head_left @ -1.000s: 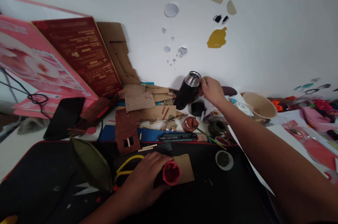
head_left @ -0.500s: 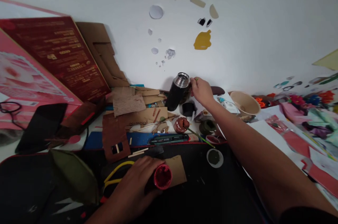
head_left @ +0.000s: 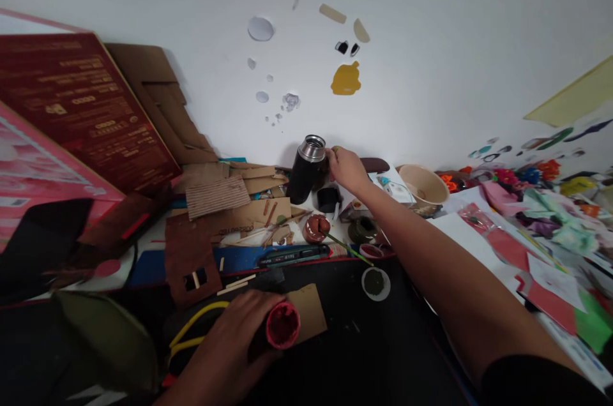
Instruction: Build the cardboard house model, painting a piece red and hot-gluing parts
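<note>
Gripping a red-paint jar [head_left: 283,325] bottom center, left hand [head_left: 235,333] is staying put; right hand [head_left: 347,169], hold unclear, is lingering beside thermos [head_left: 303,175], mid-frame

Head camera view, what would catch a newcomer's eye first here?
Probably the open red-rimmed jar low in the middle, held in the left hand. Next would come the black flask with its open silver neck, near the back of the crowded table, with the right hand right beside it. Above them, the yellow cutout stands out on the pale wall.
</note>
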`<state>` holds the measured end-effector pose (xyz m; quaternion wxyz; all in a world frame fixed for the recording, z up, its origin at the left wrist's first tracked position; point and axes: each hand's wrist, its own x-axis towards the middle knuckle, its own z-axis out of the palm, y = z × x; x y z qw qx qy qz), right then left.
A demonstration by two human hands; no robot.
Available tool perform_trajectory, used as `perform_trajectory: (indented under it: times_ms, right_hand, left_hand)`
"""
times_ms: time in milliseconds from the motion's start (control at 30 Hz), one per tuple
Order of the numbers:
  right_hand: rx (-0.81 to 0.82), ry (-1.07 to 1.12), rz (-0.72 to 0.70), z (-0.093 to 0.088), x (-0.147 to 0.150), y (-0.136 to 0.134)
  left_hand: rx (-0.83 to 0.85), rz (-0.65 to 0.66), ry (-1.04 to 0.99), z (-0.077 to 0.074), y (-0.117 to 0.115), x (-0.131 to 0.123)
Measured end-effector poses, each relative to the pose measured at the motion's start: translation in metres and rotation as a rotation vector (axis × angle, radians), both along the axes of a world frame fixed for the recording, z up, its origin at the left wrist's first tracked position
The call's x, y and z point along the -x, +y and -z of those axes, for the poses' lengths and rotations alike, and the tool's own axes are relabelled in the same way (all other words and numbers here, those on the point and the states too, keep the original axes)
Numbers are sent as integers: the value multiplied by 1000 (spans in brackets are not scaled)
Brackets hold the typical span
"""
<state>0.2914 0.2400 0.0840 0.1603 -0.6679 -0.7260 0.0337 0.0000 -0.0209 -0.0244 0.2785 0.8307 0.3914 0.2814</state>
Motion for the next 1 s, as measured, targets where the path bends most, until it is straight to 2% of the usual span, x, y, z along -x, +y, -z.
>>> perform_trajectory:
  times_ms: [133, 333, 500, 667, 867, 1000]
  right_hand:
    - [-68, 5, 24, -1, 0, 0]
    - [-1, -64, 0, 0, 4, -1]
    - [-61, -58, 25, -3, 4, -2]
    - [9, -48, -8, -1, 2, -2]
    - [-46, -14, 15, 0, 2, -2]
    - [-16, -35, 10, 2, 2, -1]
  left_hand:
    - [16, -11, 14, 3, -1, 0]
    - [49, -14, 25, 5, -2, 0]
    - [38, -12, 20, 5, -1, 0]
    - [45, -18, 30, 7, -1, 0]
    - [71, -14, 47, 11, -2, 1]
    - [67, -8, 43, 12, -2, 2]
